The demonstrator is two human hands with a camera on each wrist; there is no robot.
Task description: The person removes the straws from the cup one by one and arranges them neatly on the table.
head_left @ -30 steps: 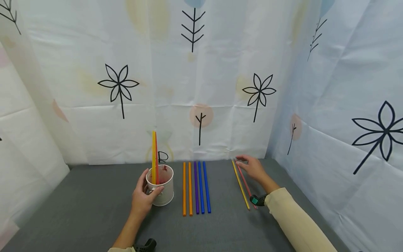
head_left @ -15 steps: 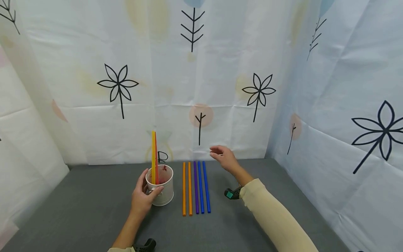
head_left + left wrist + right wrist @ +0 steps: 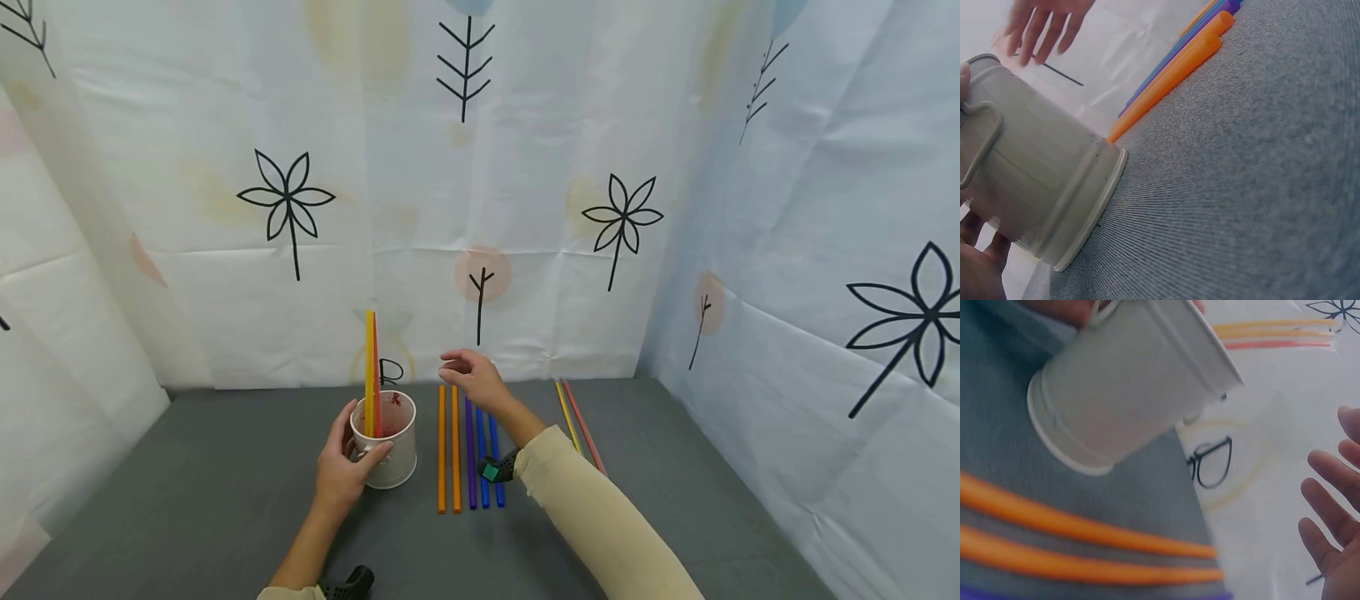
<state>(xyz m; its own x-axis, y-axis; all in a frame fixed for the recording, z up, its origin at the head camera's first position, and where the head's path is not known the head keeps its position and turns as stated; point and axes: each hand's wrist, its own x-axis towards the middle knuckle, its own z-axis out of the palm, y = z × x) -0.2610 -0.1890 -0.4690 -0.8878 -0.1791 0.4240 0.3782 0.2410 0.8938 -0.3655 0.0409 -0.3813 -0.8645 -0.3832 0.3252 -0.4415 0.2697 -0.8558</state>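
Note:
My left hand holds a white mug by its side, thumb near the rim. In the left wrist view the mug shows a small looped handle and its base on the cloth. Yellow straws and a red straw stand upright in it. My right hand hovers above the far ends of two orange straws, right of the mug. In the right wrist view its fingers are spread and relaxed, holding nothing.
Beside the orange straws lie a purple straw and two blue straws, partly under the right wrist. Farther right, a yellow straw and a red straw are partly covered by the sleeve. A patterned white curtain hangs behind the grey table.
My right hand has left the yellow and red straws at the right and travelled left, past the blue straws, toward the mug. The left hand and mug have stayed in place.

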